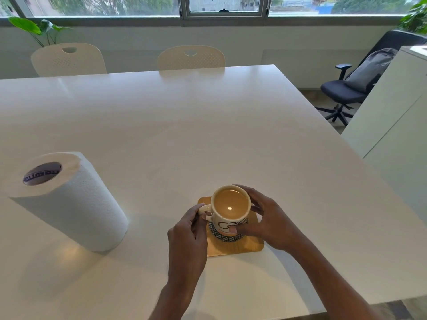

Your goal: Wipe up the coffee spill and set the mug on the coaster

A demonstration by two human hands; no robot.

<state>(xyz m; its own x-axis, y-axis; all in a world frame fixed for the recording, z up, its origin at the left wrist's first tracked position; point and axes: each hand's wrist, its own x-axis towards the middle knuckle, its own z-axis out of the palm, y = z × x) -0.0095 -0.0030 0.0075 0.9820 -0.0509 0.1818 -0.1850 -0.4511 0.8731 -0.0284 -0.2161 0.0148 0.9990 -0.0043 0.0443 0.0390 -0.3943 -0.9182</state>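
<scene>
A cream mug (231, 205) full of milky coffee stands upright on a round patterned coaster (225, 236), which lies on a square wooden board (245, 247) near the table's front edge. My left hand (188, 236) pinches the mug's handle on its left side. My right hand (263, 219) wraps around the mug's right side, thumb on its front. No coffee spill shows on the white table (184, 135).
An upright paper towel roll (67, 199) stands at the left of the table. Two white chairs (190, 57) sit at the far edge. A dark office chair (353, 86) and a white cabinet (397, 107) are to the right, off the table.
</scene>
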